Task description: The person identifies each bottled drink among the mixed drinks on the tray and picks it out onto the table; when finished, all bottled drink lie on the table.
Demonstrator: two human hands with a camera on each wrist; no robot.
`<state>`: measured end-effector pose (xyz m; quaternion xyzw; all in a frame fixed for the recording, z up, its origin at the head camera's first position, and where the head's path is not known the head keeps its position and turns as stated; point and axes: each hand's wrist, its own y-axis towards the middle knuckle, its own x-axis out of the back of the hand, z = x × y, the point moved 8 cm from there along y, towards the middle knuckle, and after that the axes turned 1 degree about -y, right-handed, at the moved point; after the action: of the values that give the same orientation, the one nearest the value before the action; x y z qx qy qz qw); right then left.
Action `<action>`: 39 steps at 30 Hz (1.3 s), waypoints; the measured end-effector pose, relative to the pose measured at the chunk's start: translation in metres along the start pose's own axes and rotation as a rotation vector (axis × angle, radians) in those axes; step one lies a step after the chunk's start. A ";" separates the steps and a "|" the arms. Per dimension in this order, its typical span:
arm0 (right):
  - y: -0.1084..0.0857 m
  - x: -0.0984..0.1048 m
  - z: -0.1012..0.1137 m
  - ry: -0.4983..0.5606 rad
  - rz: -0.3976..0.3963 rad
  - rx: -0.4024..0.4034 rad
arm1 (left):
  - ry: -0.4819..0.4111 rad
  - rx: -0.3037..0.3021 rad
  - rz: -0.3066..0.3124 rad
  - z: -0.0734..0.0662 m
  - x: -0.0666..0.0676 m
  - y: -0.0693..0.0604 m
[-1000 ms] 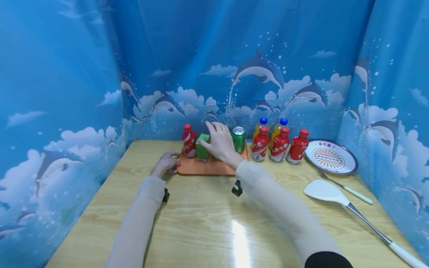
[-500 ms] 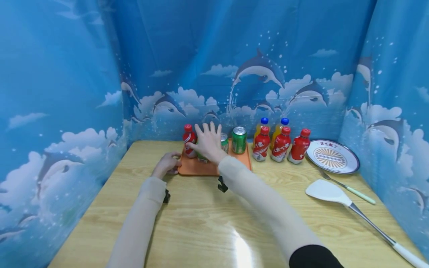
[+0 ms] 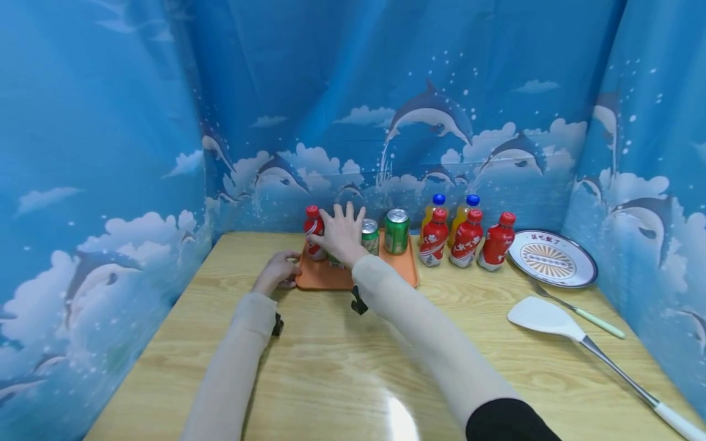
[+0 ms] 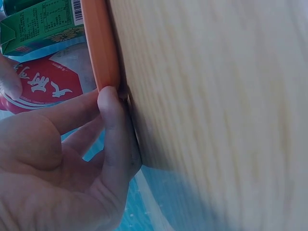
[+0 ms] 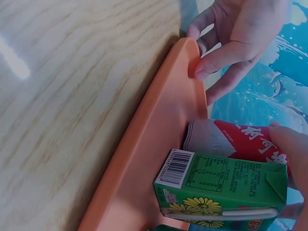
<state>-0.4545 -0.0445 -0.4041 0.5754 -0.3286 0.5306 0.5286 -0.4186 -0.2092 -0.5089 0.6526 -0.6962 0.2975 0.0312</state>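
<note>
My left hand (image 3: 278, 269) pinches the left front corner of an orange tray (image 3: 407, 269) between thumb and fingers, as the left wrist view shows. My right hand (image 3: 343, 236) is over the tray with fingers spread, covering most of a green drink carton (image 5: 216, 178). Its thumb reaches to a red-labelled bottle (image 3: 314, 225) standing on the tray's left side; in the right wrist view the thumb tip appears to touch the bottle. Two green cans, a smaller one (image 3: 371, 237) and a larger one (image 3: 397, 231), stand on the tray right of that hand.
Right of the tray stand several bottles, red ones (image 3: 434, 239) in front and blue-capped yellow ones (image 3: 461, 214) behind. Farther right lie a patterned plate (image 3: 551, 260), a fork (image 3: 579, 311) and a white spatula (image 3: 546, 315). A blue dolphin curtain (image 3: 331, 92) encloses the table (image 3: 309, 367).
My right hand has moved left from beside the carton to over it, uncovering the smaller can. The left hand stays at the tray corner. The head view has shifted slightly.
</note>
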 end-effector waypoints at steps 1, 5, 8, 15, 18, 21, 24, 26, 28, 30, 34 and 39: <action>0.001 0.001 0.000 0.006 -0.009 0.001 | 0.002 -0.001 0.001 -0.001 0.000 0.000; 0.002 0.004 0.001 0.038 -0.063 0.017 | 0.010 -0.013 -0.002 -0.004 0.001 0.000; 0.001 0.005 0.003 0.066 -0.101 0.048 | 0.023 -0.008 0.002 -0.004 0.000 0.002; -0.004 0.008 0.009 0.084 -0.156 0.108 | 0.038 0.008 0.011 -0.001 -0.001 0.005; -0.005 0.012 0.012 0.094 -0.170 0.125 | 0.036 -0.012 0.012 -0.003 0.000 0.003; -0.008 0.016 0.016 0.100 -0.180 0.146 | 0.045 -0.025 0.012 -0.005 -0.001 -0.001; -0.011 0.019 0.020 0.104 -0.182 0.162 | 0.050 -0.018 0.006 -0.004 -0.002 -0.003; -0.013 0.022 0.022 0.110 -0.188 0.176 | 0.051 -0.015 -0.001 -0.004 -0.002 -0.004; -0.015 0.026 0.025 0.125 -0.202 0.191 | 0.052 -0.015 -0.009 -0.004 -0.002 -0.005; -0.018 0.031 0.026 0.155 -0.214 0.209 | 0.055 -0.022 -0.015 -0.005 -0.003 -0.006; -0.022 0.043 0.028 0.273 -0.225 0.233 | 0.051 -0.029 -0.027 -0.005 -0.002 -0.006; -0.026 0.055 0.028 0.413 -0.217 0.240 | 0.045 -0.021 -0.038 -0.004 0.000 -0.006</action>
<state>-0.4100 -0.0554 -0.3545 0.5455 -0.0847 0.6121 0.5662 -0.4142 -0.2069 -0.5032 0.6584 -0.6858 0.3043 0.0594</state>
